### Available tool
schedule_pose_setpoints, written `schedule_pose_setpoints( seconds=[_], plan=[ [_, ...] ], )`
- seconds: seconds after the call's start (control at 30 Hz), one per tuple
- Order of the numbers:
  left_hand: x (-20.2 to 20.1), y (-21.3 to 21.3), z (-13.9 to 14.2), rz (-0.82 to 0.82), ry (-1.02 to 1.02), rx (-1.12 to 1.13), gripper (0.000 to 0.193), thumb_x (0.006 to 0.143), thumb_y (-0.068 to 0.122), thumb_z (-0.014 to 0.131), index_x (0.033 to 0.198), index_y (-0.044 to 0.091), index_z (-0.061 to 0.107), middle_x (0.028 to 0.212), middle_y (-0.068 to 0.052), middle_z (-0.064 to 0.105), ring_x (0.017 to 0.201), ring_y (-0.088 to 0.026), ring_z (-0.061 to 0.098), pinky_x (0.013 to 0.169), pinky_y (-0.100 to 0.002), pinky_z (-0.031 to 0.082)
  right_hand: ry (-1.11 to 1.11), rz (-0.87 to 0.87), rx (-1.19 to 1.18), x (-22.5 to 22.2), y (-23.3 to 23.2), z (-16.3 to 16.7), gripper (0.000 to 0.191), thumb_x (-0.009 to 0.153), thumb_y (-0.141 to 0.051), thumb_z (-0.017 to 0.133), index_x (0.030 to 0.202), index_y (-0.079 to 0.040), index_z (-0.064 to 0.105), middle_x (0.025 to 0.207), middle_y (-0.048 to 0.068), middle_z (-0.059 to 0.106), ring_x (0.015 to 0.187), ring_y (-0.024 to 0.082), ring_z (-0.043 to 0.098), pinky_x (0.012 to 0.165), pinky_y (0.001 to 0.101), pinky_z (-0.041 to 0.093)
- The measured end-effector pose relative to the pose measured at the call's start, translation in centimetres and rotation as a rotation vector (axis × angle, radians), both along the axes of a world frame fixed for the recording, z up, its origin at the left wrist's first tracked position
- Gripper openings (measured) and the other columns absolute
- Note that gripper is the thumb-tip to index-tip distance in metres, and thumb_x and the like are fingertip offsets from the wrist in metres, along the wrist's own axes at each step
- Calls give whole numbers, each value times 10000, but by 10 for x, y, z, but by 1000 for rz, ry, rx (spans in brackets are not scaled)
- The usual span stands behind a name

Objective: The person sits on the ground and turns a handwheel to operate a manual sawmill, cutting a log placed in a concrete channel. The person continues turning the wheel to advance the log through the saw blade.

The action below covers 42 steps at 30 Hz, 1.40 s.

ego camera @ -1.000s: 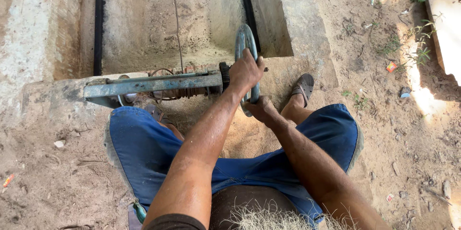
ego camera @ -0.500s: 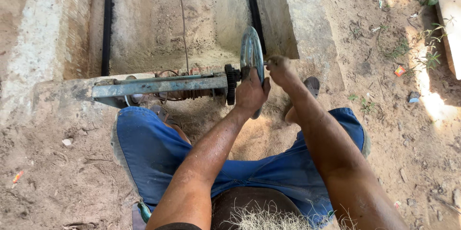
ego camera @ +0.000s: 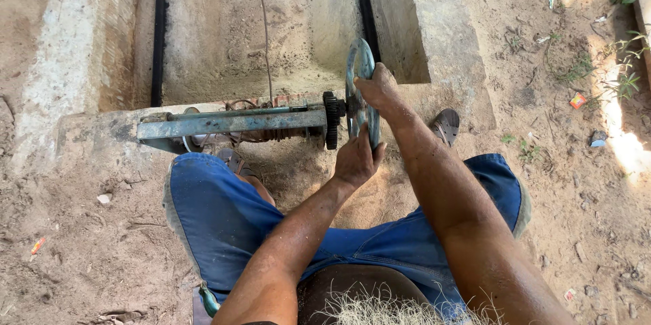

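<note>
The left hand (ego camera: 356,160) grips the lower rim of an upright metal wheel (ego camera: 359,67) and the right hand (ego camera: 377,87) clasps its upper rim, a black gear (ego camera: 331,120) and grey bar (ego camera: 230,123) just left of them, above a sandy concrete trough (ego camera: 224,33).

A metal wheel (ego camera: 359,87) is set at the right end of a bar (ego camera: 234,123) laid across the near edge of a concrete trough (ego camera: 271,33) — a sandal (ego camera: 445,125) is seen just right of it.
</note>
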<state>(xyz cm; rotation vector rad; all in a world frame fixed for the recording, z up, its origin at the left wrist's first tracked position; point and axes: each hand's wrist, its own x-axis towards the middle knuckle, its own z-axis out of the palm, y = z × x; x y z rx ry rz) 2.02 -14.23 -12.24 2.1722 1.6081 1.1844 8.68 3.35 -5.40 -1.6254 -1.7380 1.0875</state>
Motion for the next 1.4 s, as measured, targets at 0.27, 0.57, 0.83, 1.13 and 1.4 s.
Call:
schedule_pose_setpoints(
  seconds=[0.27,0.57,0.83,1.13,1.4],
  plan=[
    [-16,-14,-4,-120,-242,-363,684,1057,607,246,1385,48,463,694,-9,553,544,-180,580,422,-346,542,-75,-61,-164,6,-35,-3,478,1006,-184,540,1382,64,379,980,162,621,710,236,700,520,377,599],
    [-33,17,15,197,-481,-375,688,1093,581,248,1408,21,492,1068,-154,699,729,-246,742,684,-407,640,-12,-41,148,16,-72,-48,504,1029,-239,579,1325,107,363,945,256,646,781,353,681,659,497,600],
    [-41,99,61,334,-353,-235,616,1085,556,382,1314,27,600,1102,-222,735,1018,-447,712,874,-523,568,-2,-56,344,27,-116,-47,333,981,-256,668,1171,-5,560,889,231,688,800,345,685,676,480,548],
    [-28,160,92,221,6,-764,804,1012,652,404,1396,-53,430,778,-104,723,582,-235,702,459,-412,568,143,51,69,38,-134,-53,351,970,-239,666,1210,-6,561,824,174,648,717,248,618,639,455,520],
    [-12,136,76,209,80,-596,565,1062,471,395,1243,-52,506,653,-82,670,453,-212,645,362,-382,531,-48,101,10,53,-145,-66,441,913,-237,695,1236,22,543,870,168,692,744,241,687,645,442,585]
  ],
)
